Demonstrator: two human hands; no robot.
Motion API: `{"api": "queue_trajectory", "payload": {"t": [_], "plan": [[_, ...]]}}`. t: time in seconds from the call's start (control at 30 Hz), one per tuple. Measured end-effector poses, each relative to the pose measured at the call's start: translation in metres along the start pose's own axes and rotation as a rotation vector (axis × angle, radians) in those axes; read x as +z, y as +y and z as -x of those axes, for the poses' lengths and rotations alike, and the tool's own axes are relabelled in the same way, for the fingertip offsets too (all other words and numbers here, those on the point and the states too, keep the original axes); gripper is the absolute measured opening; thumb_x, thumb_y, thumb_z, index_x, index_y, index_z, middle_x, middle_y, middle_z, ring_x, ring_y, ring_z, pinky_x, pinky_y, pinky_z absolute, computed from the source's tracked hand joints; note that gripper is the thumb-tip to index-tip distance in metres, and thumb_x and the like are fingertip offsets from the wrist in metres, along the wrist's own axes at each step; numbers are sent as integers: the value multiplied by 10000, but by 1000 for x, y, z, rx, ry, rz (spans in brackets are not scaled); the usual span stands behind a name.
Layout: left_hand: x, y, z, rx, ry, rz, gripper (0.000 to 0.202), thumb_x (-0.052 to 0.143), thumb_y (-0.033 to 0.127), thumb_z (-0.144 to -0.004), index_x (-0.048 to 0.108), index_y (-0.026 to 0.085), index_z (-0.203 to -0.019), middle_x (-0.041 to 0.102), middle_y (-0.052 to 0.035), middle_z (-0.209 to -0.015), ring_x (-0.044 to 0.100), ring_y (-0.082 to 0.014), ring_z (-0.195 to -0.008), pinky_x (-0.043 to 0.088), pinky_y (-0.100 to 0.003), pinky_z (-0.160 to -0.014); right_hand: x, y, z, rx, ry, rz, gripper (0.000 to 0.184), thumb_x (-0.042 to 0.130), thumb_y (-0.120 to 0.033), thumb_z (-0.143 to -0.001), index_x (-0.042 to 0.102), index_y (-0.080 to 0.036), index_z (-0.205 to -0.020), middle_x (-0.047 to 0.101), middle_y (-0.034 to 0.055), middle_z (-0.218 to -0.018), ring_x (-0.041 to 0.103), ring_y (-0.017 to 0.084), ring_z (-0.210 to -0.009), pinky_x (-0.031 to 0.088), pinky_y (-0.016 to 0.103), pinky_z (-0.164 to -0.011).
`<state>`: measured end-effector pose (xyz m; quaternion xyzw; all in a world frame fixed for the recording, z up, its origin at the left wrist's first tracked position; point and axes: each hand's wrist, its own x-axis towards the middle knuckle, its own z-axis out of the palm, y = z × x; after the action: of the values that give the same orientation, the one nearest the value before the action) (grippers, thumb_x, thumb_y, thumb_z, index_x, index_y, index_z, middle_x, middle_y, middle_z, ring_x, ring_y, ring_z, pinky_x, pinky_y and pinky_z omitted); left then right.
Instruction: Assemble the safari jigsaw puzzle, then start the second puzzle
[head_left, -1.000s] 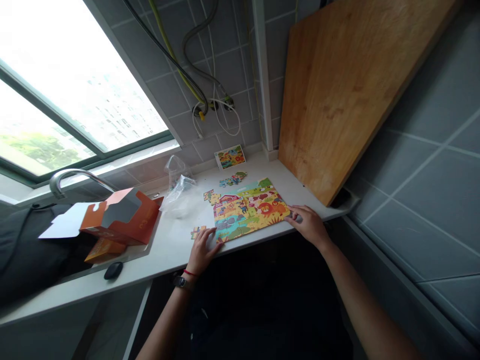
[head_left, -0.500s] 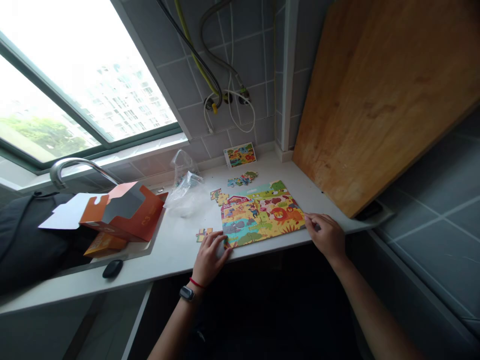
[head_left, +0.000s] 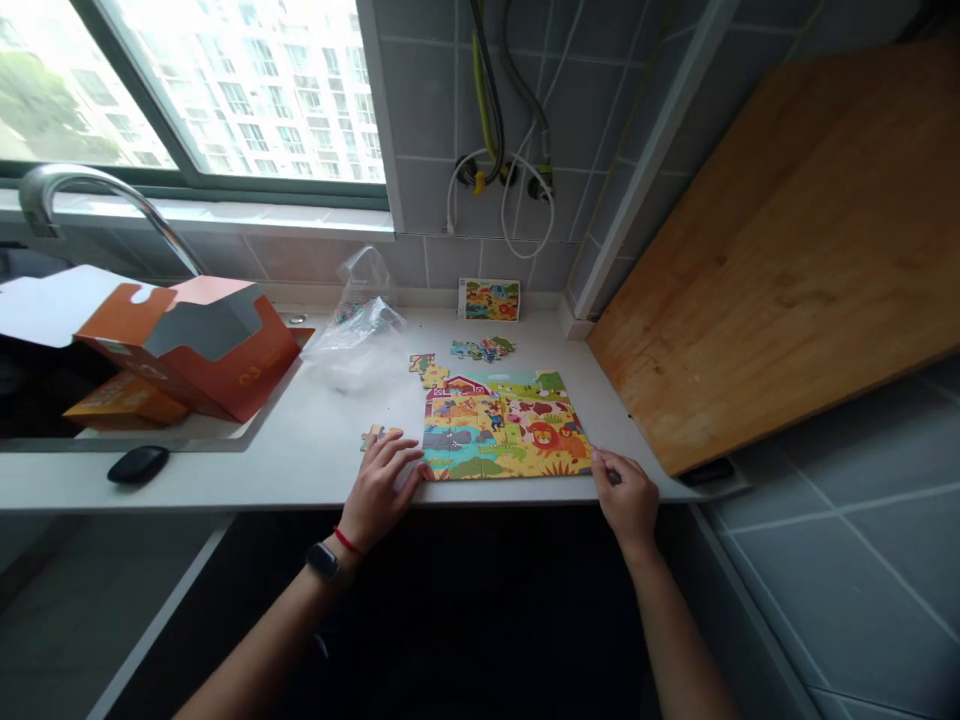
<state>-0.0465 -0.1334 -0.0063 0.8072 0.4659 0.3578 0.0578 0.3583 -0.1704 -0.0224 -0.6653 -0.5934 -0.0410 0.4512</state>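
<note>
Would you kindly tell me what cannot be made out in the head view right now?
All in the head view:
Loose puzzle pieces by the left hand: partly hidden by its fingers.
Right hand: curled fingers hide whether it grips anything.
Plastic bag: glare and creases obscure anything inside.
Picture card: details too small.
Wooden board: cut off by the picture's right edge.

I see the jigsaw puzzle lying flat near the counter's front edge, largely joined, its bright picture showing a red barn, blue water and orange-maned lions. I make out yellowish loose pieces by its far left corner, a blue-green cluster beyond, and another bit left.
</note>
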Motion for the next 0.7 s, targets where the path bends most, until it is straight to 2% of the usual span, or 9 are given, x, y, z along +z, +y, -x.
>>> {"api": "queue_trajectory", "payload": {"t": [0.07, 0.13, 0.2, 0.27, 0.37, 0.47, 0.53, 0.63, 0.7], "plan": [[-6, -4, -10, -28, -22, 46, 196, 541, 322, -1031, 710, 238, -1083, 728, -90, -1203, 591, -321, -1294, 377, -644, -1192, 0, 0, 1, -12, 1, -5, 353, 585, -431, -979, 701, -230, -713, 820, 126, -975, 768, 276, -891, 584, 397, -851], [-13, -9, -28, -14, -99, 93, 235, 540, 362, -1033, 711, 227, -1119, 721, -107, -1217, 605, -309, -1262, 482, -562, -1112, 0, 0, 1, 12, -6, -21, 376, 590, -468, -970, 698, -228, -702, 820, 136, -980, 769, 284, -901, 581, 402, -864], [-17, -14, -54, 41, -192, 126, 264, 548, 397, -1031, 718, 223, -1131, 719, -109, -1221, 639, -282, -1189, 533, -485, -1049, -1, 0, -1, 74, -19, -35, 406, 601, -521, -950, 693, -227, -685, 819, 145, -968, 771, 296, -904, 581, 401, -859], [-17, -18, -85, 95, -246, 126, 295, 535, 418, -1034, 725, 226, -1150, 721, -110, -1218, 648, -279, -1173, 530, -465, -1044, -3, 2, -4, 144, -46, -36, 432, 616, -571, -921, 697, -223, -677, 820, 148, -951, 770, 305, -896, 578, 392, -843], [-1, -20, -131, 161, -374, 99, 339, 561, 443, -1012, 716, 219, -1214, 719, -120, -1213, 678, -290, -1123, 541, -448, -1006, -7, 6, -15, 215, -130, -21, 477, 623, -621, -892, 697, -213, -657, 820, 132, -892, 757, 287, -835, 565, 355, -779], [26, -18, -163, 236, -448, 69, 317, 568, 399, -1008, 725, 202, -1200, 729, -120, -1155, 698, -270, -1042, 546, -406, -946, -10, 7, -35, 251, -250, -31, 498, 596, -626, -902, 687, -205, -653, 800, 108, -791, 731, 250, -750, 553, 317, -687], [45, -16, -172, 274, -434, 53, 289, 532, 350, -1024, 738, 197, -1158, 738, -111, -1095, 698, -249, -983, 544, -380, -899, -8, 2, -53, 188, -295, -37, 443, 597, -595, -906, 721, -202, -742, 799, 111, -856, 737, 261, -813, 573, 334, -711], [63, -16, -171, 374, -418, 110, 276, 503, 305, -1035, 755, 200, -1070, 746, -103, -1057, 684, -242, -971, 529, -376, -890, 3, -14, -86, -27, -344, 15, 318, 619, -506, -915, 754, -218, -907, 764, 128, -1110, 714, 292, -1049, 583, 423, -894], [68, -16, -165, 391, -394, 190, 275, 501, 312, -1044, 754, 205, -1031, 749, -94, -1043, 678, -238, -983, 517, -378, -912, 21, -29, -111, -132, -479, 20, 273, 620, -451, -939, 763, -228, -1005, 737, 120, -1171, 701, 271, -1108, 550, 435, -1001]]}}
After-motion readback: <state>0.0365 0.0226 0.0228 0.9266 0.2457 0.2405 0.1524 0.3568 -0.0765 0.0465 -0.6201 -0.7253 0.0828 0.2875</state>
